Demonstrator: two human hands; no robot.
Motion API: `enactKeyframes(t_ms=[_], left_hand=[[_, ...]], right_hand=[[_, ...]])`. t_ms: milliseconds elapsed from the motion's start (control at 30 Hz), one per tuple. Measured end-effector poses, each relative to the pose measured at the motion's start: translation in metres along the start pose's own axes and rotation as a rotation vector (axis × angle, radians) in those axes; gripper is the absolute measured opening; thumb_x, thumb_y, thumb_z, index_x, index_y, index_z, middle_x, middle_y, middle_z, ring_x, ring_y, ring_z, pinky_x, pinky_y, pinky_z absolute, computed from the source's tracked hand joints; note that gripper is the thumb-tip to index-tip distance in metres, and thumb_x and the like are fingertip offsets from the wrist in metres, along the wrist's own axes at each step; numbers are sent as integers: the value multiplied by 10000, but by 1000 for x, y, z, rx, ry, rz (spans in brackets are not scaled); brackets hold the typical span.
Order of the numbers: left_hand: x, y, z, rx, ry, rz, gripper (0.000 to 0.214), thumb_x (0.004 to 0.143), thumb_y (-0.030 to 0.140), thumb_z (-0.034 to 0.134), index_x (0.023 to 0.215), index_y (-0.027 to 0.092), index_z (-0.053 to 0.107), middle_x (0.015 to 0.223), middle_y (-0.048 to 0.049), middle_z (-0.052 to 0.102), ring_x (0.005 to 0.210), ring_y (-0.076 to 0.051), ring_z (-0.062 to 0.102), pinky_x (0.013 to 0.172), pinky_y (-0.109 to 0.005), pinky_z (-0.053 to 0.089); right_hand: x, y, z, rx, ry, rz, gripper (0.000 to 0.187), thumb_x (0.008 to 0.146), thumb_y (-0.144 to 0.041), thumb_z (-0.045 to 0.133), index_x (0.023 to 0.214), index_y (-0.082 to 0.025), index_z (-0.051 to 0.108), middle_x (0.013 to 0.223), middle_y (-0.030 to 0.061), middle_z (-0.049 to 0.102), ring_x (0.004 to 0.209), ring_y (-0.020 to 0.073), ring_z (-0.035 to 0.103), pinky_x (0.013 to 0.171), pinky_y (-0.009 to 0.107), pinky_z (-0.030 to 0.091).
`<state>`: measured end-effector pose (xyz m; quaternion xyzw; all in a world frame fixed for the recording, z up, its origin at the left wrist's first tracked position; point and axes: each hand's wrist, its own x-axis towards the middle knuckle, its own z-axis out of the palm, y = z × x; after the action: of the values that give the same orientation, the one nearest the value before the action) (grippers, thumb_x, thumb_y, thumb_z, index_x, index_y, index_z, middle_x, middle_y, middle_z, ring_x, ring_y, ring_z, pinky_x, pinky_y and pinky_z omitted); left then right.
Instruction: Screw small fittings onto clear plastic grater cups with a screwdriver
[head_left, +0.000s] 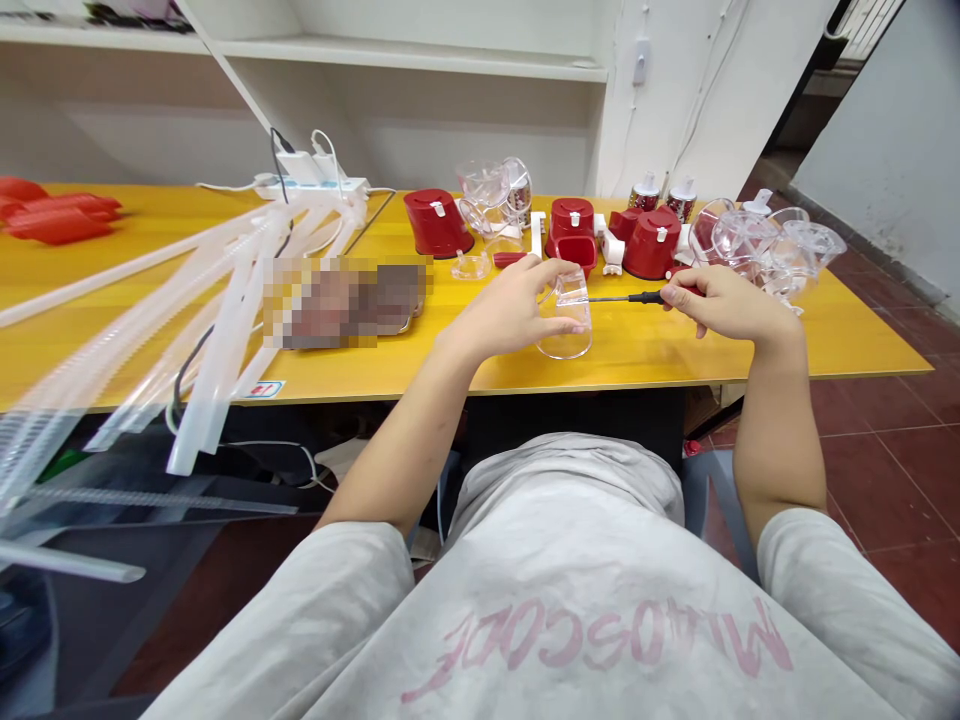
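A clear plastic cup-shaped part (566, 340) lies on its side on the yellow table in front of me. My left hand (517, 305) grips it, with the thumb and fingers on either side. In my right hand (716, 300) is a screwdriver (637, 297) with a black and red handle. Its metal shaft points left, and the tip meets the clear part near my left fingers. Just beyond stand red cup-shaped housings (571, 222) with white clips, and a small red tray-like piece (576, 252) sits in front of one.
Clear plastic parts (780, 245) are piled at the right, near small bottles (681, 198). Long translucent tubes (225, 340) spread over the left side and past the table's front edge. A power strip (315, 185) with cables sits behind them. Red plastic pieces (60, 215) lie far left.
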<state>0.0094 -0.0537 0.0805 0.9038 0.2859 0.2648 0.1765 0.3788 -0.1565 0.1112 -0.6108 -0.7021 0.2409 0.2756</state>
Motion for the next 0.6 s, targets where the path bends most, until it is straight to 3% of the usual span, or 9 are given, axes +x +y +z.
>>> enactKeyframes(t_ms=[133,233,367,600], left_hand=[[0,-1,0,-5,1,3,819,1012,471,1025,1760,252,773,1664,-154,793,1505,-435,747,1379,-593,601],[0,-1,0,-9,0,4,841,1008,477,1018,1770,222,773,1655,-171,789,1480,-437,752,1378,-604,602],[0,1,-1,-15,2,2,826,1010,495,1014,1760,236,783,1649,-165,792,1488,-441,747,1392,-610,594],[1,1,0,-17,11,6,840,1000,512,1014,1756,218,797,1650,-167,803,1508,-437,745,1397,-587,590]], right_hand=[[1,1,-1,51,-27,-22,1023,880,-1291,724,910,-272,811,714,49,623,675,254,682,623,450,662],[1,4,-1,74,-14,-35,815,962,-1088,908,1001,-279,821,774,52,714,716,267,718,677,451,606],[1,9,1,113,66,-108,589,899,-766,1119,1061,-288,816,988,68,807,854,282,739,763,466,588],[3,8,3,200,115,-141,592,829,-599,1182,1072,-301,732,1013,49,758,842,283,716,731,472,570]])
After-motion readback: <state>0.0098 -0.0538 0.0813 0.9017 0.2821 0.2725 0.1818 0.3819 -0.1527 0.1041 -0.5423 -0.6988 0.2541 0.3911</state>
